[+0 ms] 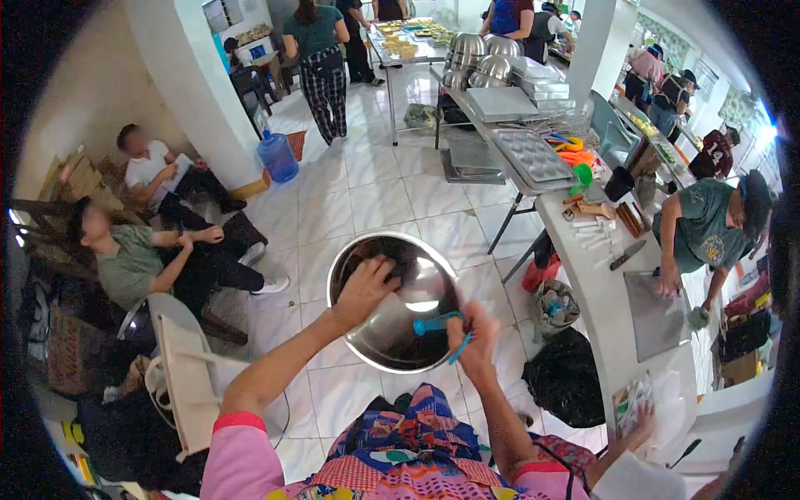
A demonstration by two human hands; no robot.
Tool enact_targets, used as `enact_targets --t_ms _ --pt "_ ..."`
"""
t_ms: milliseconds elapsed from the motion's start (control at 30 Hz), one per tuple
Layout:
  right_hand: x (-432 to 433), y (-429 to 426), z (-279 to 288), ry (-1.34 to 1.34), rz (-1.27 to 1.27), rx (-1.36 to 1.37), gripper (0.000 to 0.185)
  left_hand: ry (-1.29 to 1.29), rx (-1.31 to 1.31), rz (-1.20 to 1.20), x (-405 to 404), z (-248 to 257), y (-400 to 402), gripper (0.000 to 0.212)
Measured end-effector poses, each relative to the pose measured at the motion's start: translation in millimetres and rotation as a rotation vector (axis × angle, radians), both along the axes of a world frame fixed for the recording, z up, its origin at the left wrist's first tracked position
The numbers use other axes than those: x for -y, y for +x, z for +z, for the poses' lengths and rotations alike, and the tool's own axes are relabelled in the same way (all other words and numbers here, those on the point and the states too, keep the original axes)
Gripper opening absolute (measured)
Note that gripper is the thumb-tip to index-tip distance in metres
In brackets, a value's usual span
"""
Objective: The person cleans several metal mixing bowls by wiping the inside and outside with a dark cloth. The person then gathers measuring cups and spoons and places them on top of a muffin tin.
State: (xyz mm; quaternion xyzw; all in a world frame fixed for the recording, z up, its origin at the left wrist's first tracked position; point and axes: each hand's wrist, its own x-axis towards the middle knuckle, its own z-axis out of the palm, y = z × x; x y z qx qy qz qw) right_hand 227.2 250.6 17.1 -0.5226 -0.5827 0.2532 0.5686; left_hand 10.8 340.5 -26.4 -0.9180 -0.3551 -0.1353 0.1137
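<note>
A large round stainless steel bowl (387, 350) stands in front of me, its shiny inside full of reflections. My left hand (369, 284) is over the bowl's far left part with its fingers bent downward; their tips are hard to make out, so I cannot tell if they pinch anything or touch the metal. At the bowl's right rim, my right hand (478, 337) grips a blue plastic utensil (431, 325). One end of it reaches left over the bowl, and a blue strip hangs below my fingers. Slight blur hides its exact kind.
On my right, a white table (578, 269) bears a knife (628, 255), a muffin tin (531, 156) and stacked metal bowls (469, 53). A person (712, 219) works over a metal tray (656, 312). Left are a plastic chair (187, 375) and two seated people. A black bag (565, 378) lies by the table.
</note>
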Motion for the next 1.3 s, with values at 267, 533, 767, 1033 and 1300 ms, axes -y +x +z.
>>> enact_targets --t_ms 267,533,767,1033,1300 --pt "-190 30 -34 -0.088 -0.199 0.014 0.023 -0.830 0.137 -0.208 -127 -48 45 0.042" --pt "-393 39 -77 -0.248 -0.071 -0.105 0.025 -0.735 -0.072 -0.221 -282 2 40 0.039" --pt "-585 26 -96 -0.371 0.021 -0.059 0.030 -0.631 0.143 -0.155 -419 4 23 0.029" --pt "-762 30 -70 -0.627 0.124 -0.876 0.029 -1.075 0.641 0.020 -602 42 -19 0.035" --pt "-835 60 -89 -0.704 0.209 -1.311 0.033 -1.275 1.830 0.394 -781 69 -43 0.051"
